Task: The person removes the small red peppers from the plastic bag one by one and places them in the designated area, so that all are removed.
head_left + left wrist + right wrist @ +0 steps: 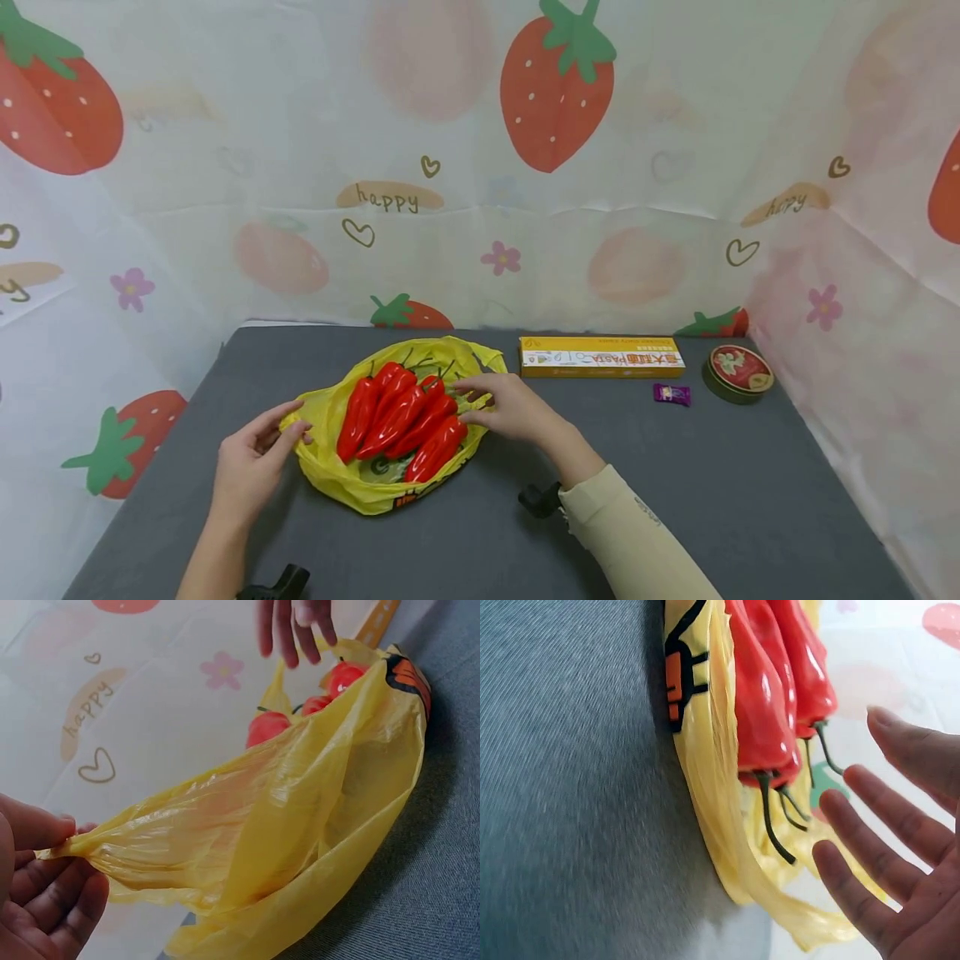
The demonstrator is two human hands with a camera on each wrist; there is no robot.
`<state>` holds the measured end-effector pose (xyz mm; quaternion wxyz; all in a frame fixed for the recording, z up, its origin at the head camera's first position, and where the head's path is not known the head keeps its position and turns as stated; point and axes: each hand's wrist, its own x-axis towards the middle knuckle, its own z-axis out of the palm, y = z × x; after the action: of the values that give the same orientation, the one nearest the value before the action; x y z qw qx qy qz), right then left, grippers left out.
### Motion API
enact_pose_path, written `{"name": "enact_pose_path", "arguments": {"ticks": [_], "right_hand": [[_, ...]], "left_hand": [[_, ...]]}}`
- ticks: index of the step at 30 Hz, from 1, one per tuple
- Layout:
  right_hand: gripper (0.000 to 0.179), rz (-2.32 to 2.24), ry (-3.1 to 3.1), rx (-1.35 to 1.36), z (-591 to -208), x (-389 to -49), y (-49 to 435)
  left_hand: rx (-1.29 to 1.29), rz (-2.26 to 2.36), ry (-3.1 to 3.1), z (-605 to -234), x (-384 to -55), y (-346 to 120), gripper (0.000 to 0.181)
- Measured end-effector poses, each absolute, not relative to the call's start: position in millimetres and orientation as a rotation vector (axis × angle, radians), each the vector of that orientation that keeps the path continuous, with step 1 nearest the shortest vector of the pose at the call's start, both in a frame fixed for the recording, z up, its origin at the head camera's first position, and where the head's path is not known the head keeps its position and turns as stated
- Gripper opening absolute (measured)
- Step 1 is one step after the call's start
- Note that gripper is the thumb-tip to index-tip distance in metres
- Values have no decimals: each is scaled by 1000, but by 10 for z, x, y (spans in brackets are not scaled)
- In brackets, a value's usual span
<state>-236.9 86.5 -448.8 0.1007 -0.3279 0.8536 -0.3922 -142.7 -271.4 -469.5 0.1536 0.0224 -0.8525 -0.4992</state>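
Observation:
Several red peppers point(399, 421) with dark green stems lie side by side in a yellow plastic bag point(330, 479), its mouth spread wide. At the bag's left edge my left hand point(251, 462) pinches a gathered bit of the plastic between thumb and fingers; the left wrist view shows the bag point(247, 825) pulled taut from there. My right hand point(510, 407) hovers by the stems on the bag's right side. In the right wrist view the right hand point(907, 847) has its fingers spread, apart from the peppers point(769, 697), holding nothing.
A yellow pasta box point(602, 358) lies along the back of the grey table point(450, 558). To its right are a small purple-wrapped candy point(672, 394) and a round tin point(738, 374) with a red lid. A strawberry-print cloth point(480, 167) hangs behind and at both sides.

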Motion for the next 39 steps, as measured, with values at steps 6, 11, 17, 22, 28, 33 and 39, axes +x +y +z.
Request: {"name": "enact_pose_path", "arguments": {"ticks": [6, 11, 17, 22, 28, 33, 39], "right_hand": [[40, -1134, 2460, -931, -4599, -2467, 746], [32, -1007, 2460, -883, -4668, -2491, 683], [39, -833, 2485, -915, -4698, -2485, 633], [39, -685, 2540, -1008, -4710, -2490, 606], [35, -681, 2537, -1031, -4623, -2466, 616], [34, -961, 2439, -1002, -4521, -2422, 720], [53, -1428, 2253, -906, -4550, -2399, 848]], "left_hand": [[-14, -1434, -2477, -4716, -1429, -2730, 39], [-25, -1438, -2492, -4743, -1432, -2734, 39], [-19, -1446, -2483, -4726, -1418, -2733, 39], [-16, -1463, -2470, -4694, -1407, -2729, 38], [-1, -1463, -2487, -4692, -1406, -2734, 39], [10, -1473, -2489, -4694, -1402, -2720, 40], [0, -1469, -2479, -4687, -1400, -2715, 39]]}}
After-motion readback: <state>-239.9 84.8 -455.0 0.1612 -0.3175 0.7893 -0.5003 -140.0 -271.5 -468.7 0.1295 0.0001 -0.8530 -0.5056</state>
